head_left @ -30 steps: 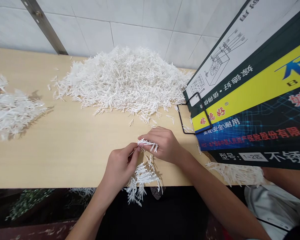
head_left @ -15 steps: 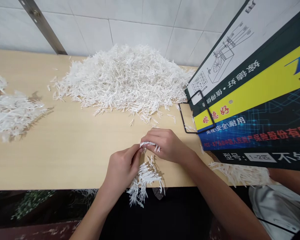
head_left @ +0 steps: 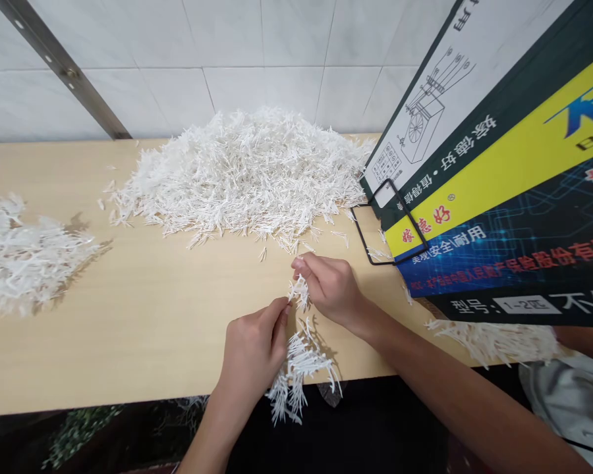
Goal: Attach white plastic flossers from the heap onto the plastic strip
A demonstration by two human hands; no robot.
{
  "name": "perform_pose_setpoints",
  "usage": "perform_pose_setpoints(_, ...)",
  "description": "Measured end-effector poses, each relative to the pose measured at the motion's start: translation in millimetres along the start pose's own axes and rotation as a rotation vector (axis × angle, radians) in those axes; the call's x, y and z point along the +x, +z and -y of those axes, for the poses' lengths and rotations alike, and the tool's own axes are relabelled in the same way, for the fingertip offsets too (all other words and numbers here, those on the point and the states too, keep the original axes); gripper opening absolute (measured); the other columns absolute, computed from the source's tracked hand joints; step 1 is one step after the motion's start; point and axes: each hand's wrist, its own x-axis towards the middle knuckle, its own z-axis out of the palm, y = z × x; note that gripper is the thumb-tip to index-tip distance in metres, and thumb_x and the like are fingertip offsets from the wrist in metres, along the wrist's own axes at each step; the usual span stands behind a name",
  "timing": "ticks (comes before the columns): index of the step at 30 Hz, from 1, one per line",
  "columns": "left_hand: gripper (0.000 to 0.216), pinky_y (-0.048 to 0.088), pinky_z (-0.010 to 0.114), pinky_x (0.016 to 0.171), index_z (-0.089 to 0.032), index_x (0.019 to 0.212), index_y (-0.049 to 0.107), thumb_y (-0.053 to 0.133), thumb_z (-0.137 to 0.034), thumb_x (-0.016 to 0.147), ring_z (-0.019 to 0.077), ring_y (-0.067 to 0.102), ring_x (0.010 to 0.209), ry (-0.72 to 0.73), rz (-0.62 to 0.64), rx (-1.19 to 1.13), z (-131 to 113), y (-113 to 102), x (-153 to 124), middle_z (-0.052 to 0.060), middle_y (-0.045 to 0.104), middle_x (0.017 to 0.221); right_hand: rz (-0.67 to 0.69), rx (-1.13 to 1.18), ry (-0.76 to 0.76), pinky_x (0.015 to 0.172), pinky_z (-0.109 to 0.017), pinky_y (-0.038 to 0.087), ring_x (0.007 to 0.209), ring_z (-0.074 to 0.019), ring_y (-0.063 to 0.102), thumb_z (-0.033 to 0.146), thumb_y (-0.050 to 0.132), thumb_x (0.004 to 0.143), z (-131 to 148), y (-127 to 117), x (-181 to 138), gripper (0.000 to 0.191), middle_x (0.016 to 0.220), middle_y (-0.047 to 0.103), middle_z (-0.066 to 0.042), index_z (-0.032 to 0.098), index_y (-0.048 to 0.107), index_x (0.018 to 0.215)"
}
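My left hand (head_left: pixel 257 339) is closed in a pinch on a white branched plastic sprig (head_left: pixel 304 359). The sprig's feathery lower strands hang below the fingers and past the front edge of the table (head_left: pixel 158 342). Just above and to the right, my right hand (head_left: pixel 333 286) is closed, its thumb and fingertips pressed together. A short white tuft of the sprig (head_left: pixel 300 291) shows between the two hands. Whatever lies in the right fingertips is too small to make out. Beyond both hands spreads a large heap of small white plastic pieces (head_left: pixel 247 174).
White sprigs (head_left: pixel 34 263) lie in a pile at the left. A tall printed cardboard box (head_left: pixel 499 191) with a black wire frame (head_left: pixel 358 230) at its corner stands on the right. Behind it are more white strands (head_left: pixel 499 339) and another person's arm (head_left: pixel 586 343). A tiled wall (head_left: pixel 237 39) is behind.
My right hand has gone from lying over the sprig with bent fingers to a tight pinch a little higher. My left hand keeps its pinch. The camera view has tilted slightly.
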Motion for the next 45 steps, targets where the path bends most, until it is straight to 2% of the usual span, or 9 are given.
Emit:
perform_pose_setpoints(6, 0.030, 0.032, 0.021, 0.049, -0.017, 0.097, 0.076, 0.047, -0.017, 0.092, 0.0105, 0.050, 0.043, -0.039, 0.049, -0.091, 2.8, -7.5, -5.8, -0.002, 0.061, 0.054, -0.208, 0.408, 0.411, 0.044, -0.024, 0.044, 0.044, -0.0121, 0.055, 0.059, 0.043, 0.105, -22.2, -10.7, 20.5, 0.050, 0.062, 0.070, -0.003, 0.019, 0.063, 0.081)
perform_pose_setpoints(9, 0.027, 0.027, 0.022, 0.047, -0.017, 0.089, 0.075, 0.049, -0.021, 0.092, 0.0095, 0.040, 0.039, -0.137, 0.053, -0.104, 2.9, -8.6, -4.1, -0.007, 0.044, 0.045, -0.017, 0.222, 0.211, 0.073, -0.031, 0.059, 0.077, -0.0174, 0.073, 0.040, 0.050, 0.106, -19.6, -13.9, 25.2, 0.031, 0.093, 0.079, -0.007, 0.020, 0.073, 0.100)
perform_pose_setpoints(13, 0.026, 0.025, 0.022, 0.049, -0.018, 0.085, 0.073, 0.049, -0.022, 0.093, 0.0096, 0.040, 0.042, -0.200, 0.085, -0.078, 0.2, -6.1, 0.8, -0.007, 0.043, 0.046, 0.035, -0.035, -0.021, 0.111, -0.046, 0.050, 0.129, -0.0242, 0.062, 0.027, 0.049, 0.105, -8.8, -16.1, 19.3, 0.035, 0.140, 0.067, -0.007, 0.026, 0.067, 0.135)
perform_pose_setpoints(20, 0.028, 0.026, 0.024, 0.052, -0.019, 0.082, 0.072, 0.046, -0.023, 0.094, 0.0107, 0.041, 0.043, -0.189, 0.103, 0.017, -6.5, -6.5, 2.6, -0.005, 0.048, 0.048, -0.055, -0.081, -0.236, 0.104, -0.050, 0.054, 0.120, -0.0262, 0.063, 0.009, 0.049, 0.097, -6.6, -28.0, 12.3, 0.046, 0.131, 0.071, -0.008, 0.024, 0.066, 0.137)
perform_pose_setpoints(25, 0.029, 0.029, 0.024, 0.053, -0.019, 0.097, 0.075, 0.047, -0.019, 0.090, 0.0134, 0.052, 0.044, -0.129, 0.065, 0.091, -6.9, -4.6, 2.3, -0.002, 0.060, 0.052, 0.247, 0.060, -0.463, 0.106, -0.056, 0.050, 0.126, -0.0309, 0.059, 0.012, 0.057, 0.085, 12.0, -45.2, 10.6, 0.065, 0.136, 0.068, -0.010, 0.023, 0.053, 0.149)
perform_pose_setpoints(31, 0.028, 0.028, 0.025, 0.051, -0.019, 0.095, 0.076, 0.048, -0.016, 0.090, 0.0139, 0.054, 0.044, -0.040, -0.007, 0.180, -2.0, 0.8, -0.4, 0.001, 0.066, 0.055, 0.348, -0.085, -0.591, 0.082, -0.042, 0.052, 0.095, -0.0243, 0.065, 0.009, 0.057, 0.087, 7.7, -33.4, 2.7, 0.038, 0.095, 0.075, -0.008, 0.018, 0.069, 0.121)
perform_pose_setpoints(35, 0.031, 0.030, 0.023, 0.050, -0.018, 0.103, 0.077, 0.046, -0.018, 0.095, 0.0116, 0.051, 0.041, -0.028, -0.037, 0.128, -1.0, 0.4, -2.5, 0.000, 0.066, 0.055, 0.247, -0.009, -0.478, 0.074, -0.034, 0.050, 0.079, -0.0192, 0.065, 0.016, 0.057, 0.098, 2.6, -28.6, 2.8, 0.015, 0.081, 0.073, -0.005, 0.018, 0.071, 0.093)
perform_pose_setpoints(39, 0.031, 0.034, 0.023, 0.051, -0.018, 0.101, 0.078, 0.047, -0.021, 0.097, 0.0124, 0.056, 0.043, -0.037, -0.034, 0.118, -1.6, -0.6, -1.4, 0.001, 0.068, 0.056, 0.199, 0.103, -0.197, 0.059, -0.028, 0.043, 0.060, -0.0132, 0.054, 0.027, 0.053, 0.104, 5.8, -24.5, 3.2, 0.037, 0.062, 0.060, -0.001, 0.018, 0.063, 0.070)
perform_pose_setpoints(45, 0.031, 0.031, 0.023, 0.050, -0.019, 0.100, 0.076, 0.045, -0.019, 0.094, 0.0128, 0.055, 0.041, -0.048, -0.012, 0.162, -4.7, -1.8, 0.6, 0.000, 0.066, 0.053, 0.249, 0.175, -0.061, 0.070, -0.025, 0.054, 0.072, -0.0118, 0.066, 0.017, 0.060, 0.093, 2.2, -22.5, 1.6, 0.028, 0.102, 0.076, -0.004, 0.020, 0.070, 0.119)
